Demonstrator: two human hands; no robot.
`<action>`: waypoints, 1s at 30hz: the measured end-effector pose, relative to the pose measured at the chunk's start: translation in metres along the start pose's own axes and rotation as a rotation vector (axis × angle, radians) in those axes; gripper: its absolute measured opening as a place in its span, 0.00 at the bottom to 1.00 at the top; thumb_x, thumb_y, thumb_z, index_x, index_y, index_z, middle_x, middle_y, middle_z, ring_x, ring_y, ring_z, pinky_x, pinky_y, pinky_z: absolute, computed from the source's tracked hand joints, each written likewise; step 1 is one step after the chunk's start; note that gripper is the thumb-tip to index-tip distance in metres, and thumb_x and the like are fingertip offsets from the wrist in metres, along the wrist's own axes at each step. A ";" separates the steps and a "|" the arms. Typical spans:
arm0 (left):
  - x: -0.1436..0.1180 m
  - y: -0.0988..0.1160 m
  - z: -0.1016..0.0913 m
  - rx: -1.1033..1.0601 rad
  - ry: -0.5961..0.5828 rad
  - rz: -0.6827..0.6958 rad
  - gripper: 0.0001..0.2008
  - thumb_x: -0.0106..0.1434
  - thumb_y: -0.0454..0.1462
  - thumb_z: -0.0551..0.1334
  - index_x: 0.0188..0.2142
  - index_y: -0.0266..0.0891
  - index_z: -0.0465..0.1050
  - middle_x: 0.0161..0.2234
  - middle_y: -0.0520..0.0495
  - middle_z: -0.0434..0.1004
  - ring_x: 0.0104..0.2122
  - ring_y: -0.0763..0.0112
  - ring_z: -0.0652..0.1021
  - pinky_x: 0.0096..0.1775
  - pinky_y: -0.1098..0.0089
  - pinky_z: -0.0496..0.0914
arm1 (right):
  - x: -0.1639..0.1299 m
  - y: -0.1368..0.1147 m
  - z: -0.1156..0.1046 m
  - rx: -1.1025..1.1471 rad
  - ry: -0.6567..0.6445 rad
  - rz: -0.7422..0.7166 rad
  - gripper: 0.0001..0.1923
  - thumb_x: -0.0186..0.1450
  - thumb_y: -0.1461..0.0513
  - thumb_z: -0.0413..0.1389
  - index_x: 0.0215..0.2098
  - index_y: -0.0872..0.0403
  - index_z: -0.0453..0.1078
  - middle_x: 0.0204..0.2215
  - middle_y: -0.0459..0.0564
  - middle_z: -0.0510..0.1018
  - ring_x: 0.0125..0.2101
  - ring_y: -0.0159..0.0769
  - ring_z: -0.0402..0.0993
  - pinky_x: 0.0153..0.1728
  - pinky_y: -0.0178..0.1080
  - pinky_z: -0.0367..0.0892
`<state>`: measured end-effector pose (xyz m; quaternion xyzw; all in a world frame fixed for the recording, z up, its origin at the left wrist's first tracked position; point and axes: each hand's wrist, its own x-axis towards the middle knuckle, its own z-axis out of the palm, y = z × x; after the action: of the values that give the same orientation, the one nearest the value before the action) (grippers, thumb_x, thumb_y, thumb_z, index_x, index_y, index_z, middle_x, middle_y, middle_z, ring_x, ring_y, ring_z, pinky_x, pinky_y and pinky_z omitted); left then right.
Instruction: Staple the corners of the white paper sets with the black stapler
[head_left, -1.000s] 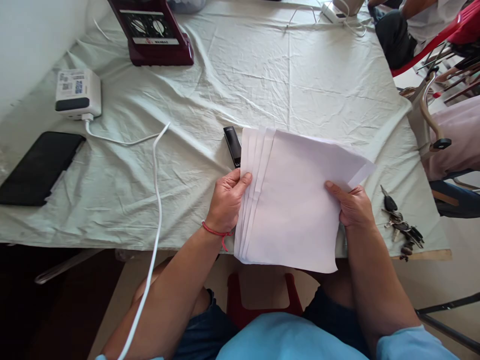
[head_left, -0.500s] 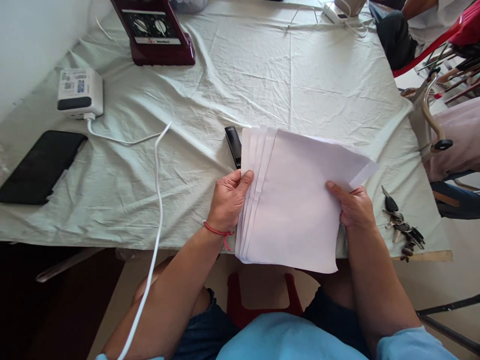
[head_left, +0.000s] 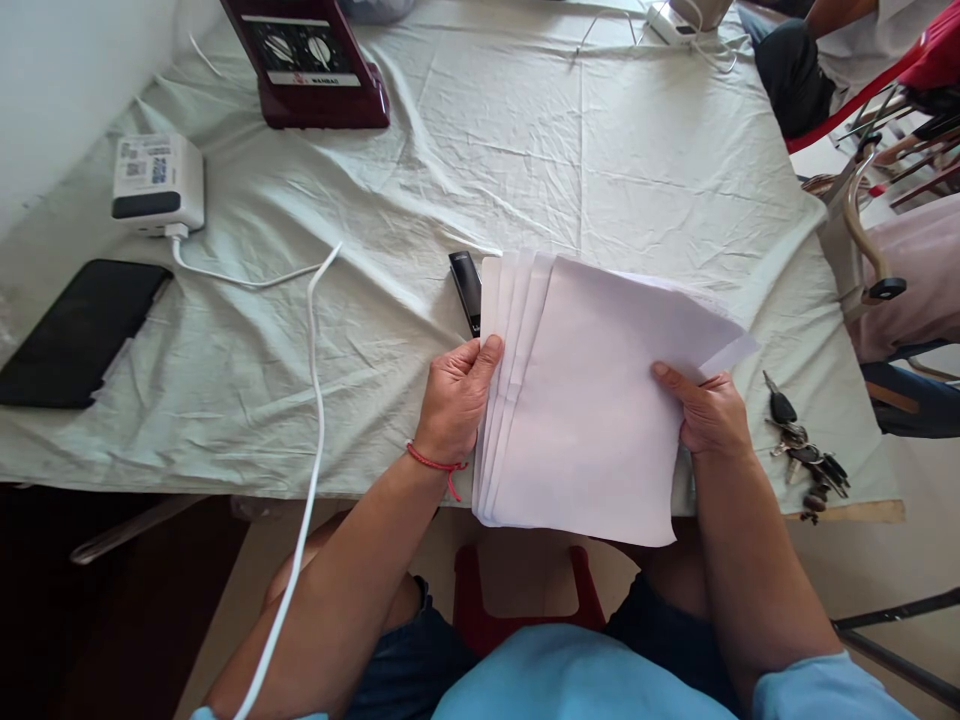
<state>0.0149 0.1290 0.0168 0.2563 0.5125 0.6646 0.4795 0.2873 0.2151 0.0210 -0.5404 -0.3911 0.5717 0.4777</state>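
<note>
I see the cloth-covered worktop (head_left: 525,150): stapler (head_left: 466,287) just beyond my left hand (head_left: 452,402), keys (head_left: 804,455) beside my right hand (head_left: 709,413), phone (head_left: 75,332) and charger (head_left: 157,183) far left.

Light blue top (head_left: 585,680) w/ sleeves ending approx at elbows, forearms bare below. Dark blue denim shorts (head_left: 420,660) over thighs, knees bare. Thin red string bracelet (head_left: 435,464) on left wrist, short loose end hanging at knot. No rings, no watch, no gloves on hands.
</note>
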 end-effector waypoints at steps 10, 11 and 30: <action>-0.002 -0.002 -0.001 0.002 -0.054 -0.008 0.18 0.61 0.52 0.76 0.42 0.42 0.88 0.39 0.47 0.90 0.38 0.63 0.86 0.45 0.64 0.81 | -0.001 -0.001 0.001 -0.002 -0.007 0.076 0.22 0.46 0.58 0.81 0.37 0.52 0.84 0.39 0.50 0.88 0.34 0.34 0.84 0.35 0.32 0.82; -0.002 -0.002 -0.001 0.019 -0.056 -0.006 0.18 0.62 0.52 0.76 0.42 0.42 0.88 0.40 0.46 0.90 0.39 0.62 0.86 0.46 0.63 0.81 | -0.001 -0.002 0.001 -0.003 -0.004 0.086 0.22 0.46 0.57 0.82 0.37 0.53 0.84 0.38 0.50 0.88 0.33 0.34 0.84 0.34 0.33 0.82; -0.001 0.000 0.002 -0.028 -0.130 -0.027 0.15 0.66 0.48 0.72 0.46 0.41 0.83 0.46 0.44 0.88 0.52 0.55 0.85 0.52 0.59 0.80 | -0.001 -0.003 0.001 0.009 -0.001 0.043 0.20 0.49 0.57 0.80 0.37 0.52 0.83 0.37 0.48 0.88 0.33 0.33 0.83 0.36 0.33 0.80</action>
<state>0.0172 0.1288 0.0172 0.2850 0.4743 0.6473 0.5242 0.2867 0.2150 0.0244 -0.5463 -0.3771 0.5839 0.4673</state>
